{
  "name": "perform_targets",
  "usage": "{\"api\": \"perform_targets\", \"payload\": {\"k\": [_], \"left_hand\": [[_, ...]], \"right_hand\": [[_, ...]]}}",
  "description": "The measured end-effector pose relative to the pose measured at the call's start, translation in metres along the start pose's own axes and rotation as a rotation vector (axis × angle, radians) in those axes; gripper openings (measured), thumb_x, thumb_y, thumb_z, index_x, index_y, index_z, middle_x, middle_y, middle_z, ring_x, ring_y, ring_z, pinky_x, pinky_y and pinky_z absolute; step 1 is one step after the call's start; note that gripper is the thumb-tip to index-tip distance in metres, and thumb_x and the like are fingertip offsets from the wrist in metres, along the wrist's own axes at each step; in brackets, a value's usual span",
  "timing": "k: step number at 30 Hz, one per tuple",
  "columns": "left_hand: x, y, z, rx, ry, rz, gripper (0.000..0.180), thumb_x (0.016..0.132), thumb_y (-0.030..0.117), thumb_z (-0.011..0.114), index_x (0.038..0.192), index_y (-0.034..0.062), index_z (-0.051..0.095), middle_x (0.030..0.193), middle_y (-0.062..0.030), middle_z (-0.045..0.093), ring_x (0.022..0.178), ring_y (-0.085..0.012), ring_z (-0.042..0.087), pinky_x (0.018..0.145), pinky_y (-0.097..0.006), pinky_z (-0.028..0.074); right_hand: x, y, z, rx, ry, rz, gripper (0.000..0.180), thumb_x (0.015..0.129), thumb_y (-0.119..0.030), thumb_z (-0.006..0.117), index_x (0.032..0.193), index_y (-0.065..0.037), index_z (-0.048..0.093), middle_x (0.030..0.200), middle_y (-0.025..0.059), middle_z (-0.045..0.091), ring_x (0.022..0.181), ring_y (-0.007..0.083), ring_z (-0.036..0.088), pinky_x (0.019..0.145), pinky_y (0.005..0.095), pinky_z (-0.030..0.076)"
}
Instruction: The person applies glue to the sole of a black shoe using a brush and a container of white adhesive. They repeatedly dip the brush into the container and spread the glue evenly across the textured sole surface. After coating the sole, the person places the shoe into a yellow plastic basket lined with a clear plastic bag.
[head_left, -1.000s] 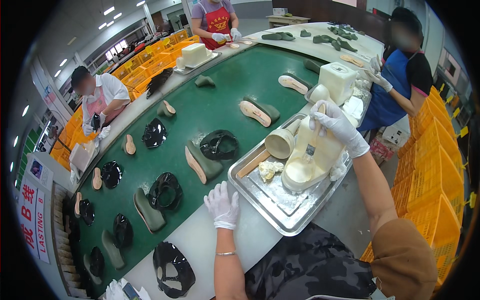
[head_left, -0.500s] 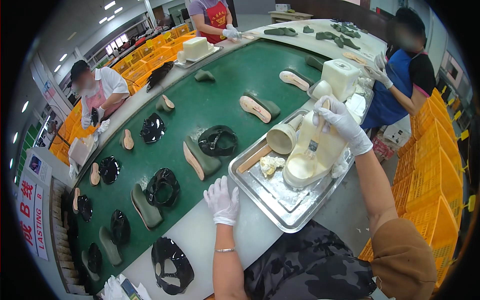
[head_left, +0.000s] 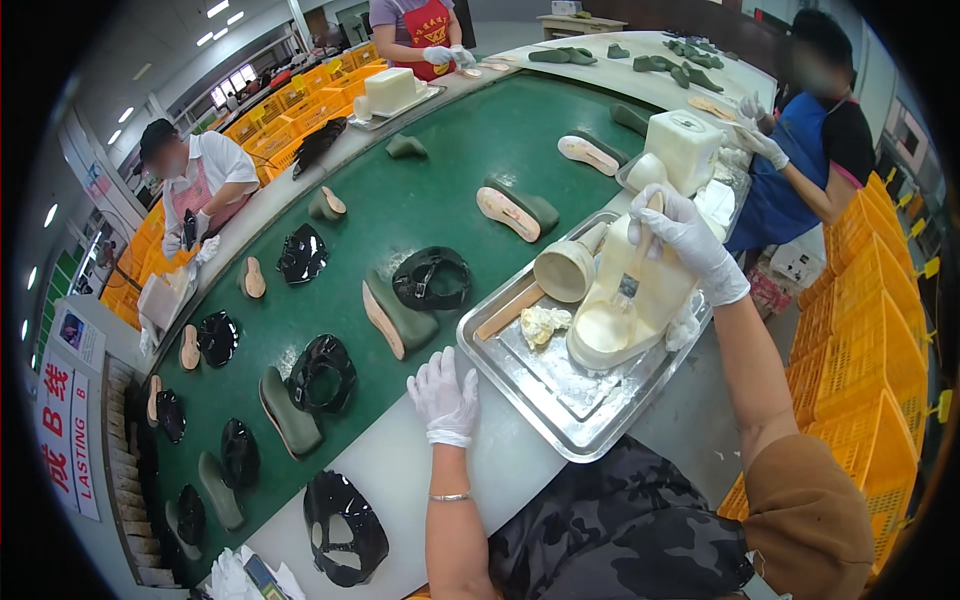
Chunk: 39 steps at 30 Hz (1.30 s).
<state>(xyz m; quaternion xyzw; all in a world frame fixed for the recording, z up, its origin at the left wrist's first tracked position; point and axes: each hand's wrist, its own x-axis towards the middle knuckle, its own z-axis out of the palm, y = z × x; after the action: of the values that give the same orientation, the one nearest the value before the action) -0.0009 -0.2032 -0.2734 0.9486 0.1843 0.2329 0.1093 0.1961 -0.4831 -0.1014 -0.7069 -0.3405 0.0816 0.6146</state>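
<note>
My right hand (head_left: 690, 240), in a white glove, is closed around the pale handle of a brush. The brush (head_left: 628, 287) stands tilted in a cut-open, cream plastic jug (head_left: 665, 310), its bristles down at the whitish contents. The jug rests on a metal tray (head_left: 570, 420) at the right. My left hand (head_left: 443, 400), also gloved, lies palm down with spread fingers on the white table edge, left of the tray and holding nothing. Nearest beyond it is a green shoe last (head_left: 405, 320) with a tan sole, beside a glossy black shoe upper (head_left: 433, 280).
A beige cup (head_left: 563, 272), a wooden strip (head_left: 508, 315) and a crumpled cream lump (head_left: 543, 326) share the tray. More lasts and black uppers lie on the green belt (head_left: 460, 150). One upper (head_left: 343, 530) sits near me. Several co-workers stand around; yellow crates (head_left: 850, 450) line the right.
The brush and my right hand have shifted slightly over the jug. My left hand stays flat on the table. The co-worker in the red apron has moved their hands.
</note>
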Motion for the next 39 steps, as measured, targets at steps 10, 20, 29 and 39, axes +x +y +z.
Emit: {"api": "perform_targets", "payload": {"k": [10, 20, 29, 39], "left_hand": [[-0.0001, -0.0003, -0.0003, 0.001, -0.005, -0.002, 0.052, 0.076, 0.033, 0.061, 0.120, 0.0082, 0.049, 0.115, -0.0106, 0.052, 0.104, -0.0281, 0.047, 0.095, -0.050, 0.030], [-0.0004, -0.0004, 0.0002, -0.013, 0.000, -0.002, 0.052, 0.076, 0.032, 0.061, 0.120, 0.0081, 0.049, 0.116, -0.0105, 0.052, 0.105, -0.0280, 0.047, 0.095, -0.050, 0.029], [-0.0006, -0.0001, -0.0011, -0.016, -0.004, -0.006, 0.052, 0.076, 0.032, 0.061, 0.120, 0.0075, 0.048, 0.116, -0.0103, 0.052, 0.106, -0.0281, 0.047, 0.095, -0.051, 0.029], [-0.0013, -0.0014, 0.0009, -0.013, 0.001, -0.012, 0.051, 0.077, 0.032, 0.060, 0.121, 0.0085, 0.048, 0.116, -0.0095, 0.052, 0.106, -0.0274, 0.047, 0.095, -0.050, 0.029]], "right_hand": [[0.0005, 0.0023, -0.0010, 0.012, -0.005, -0.015, 0.013, 0.091, -0.022, 0.048, 0.088, -0.009, 0.051, 0.072, -0.0001, 0.058, 0.050, 0.0025, 0.049, 0.046, 0.0143, 0.040], [-0.0002, 0.0004, 0.0005, 0.041, 0.001, -0.002, 0.014, 0.090, -0.023, 0.050, 0.088, -0.009, 0.051, 0.071, 0.0000, 0.058, 0.050, 0.0024, 0.049, 0.046, 0.0139, 0.040], [-0.0006, -0.0001, 0.0008, 0.029, 0.010, -0.008, 0.015, 0.090, -0.023, 0.050, 0.088, -0.009, 0.052, 0.072, 0.0000, 0.058, 0.050, 0.0023, 0.049, 0.046, 0.0135, 0.039], [0.0003, 0.0039, -0.0016, 0.051, -0.026, -0.024, 0.015, 0.090, -0.023, 0.051, 0.092, -0.008, 0.050, 0.073, 0.0013, 0.058, 0.054, 0.0026, 0.049, 0.047, 0.0139, 0.040]]}}
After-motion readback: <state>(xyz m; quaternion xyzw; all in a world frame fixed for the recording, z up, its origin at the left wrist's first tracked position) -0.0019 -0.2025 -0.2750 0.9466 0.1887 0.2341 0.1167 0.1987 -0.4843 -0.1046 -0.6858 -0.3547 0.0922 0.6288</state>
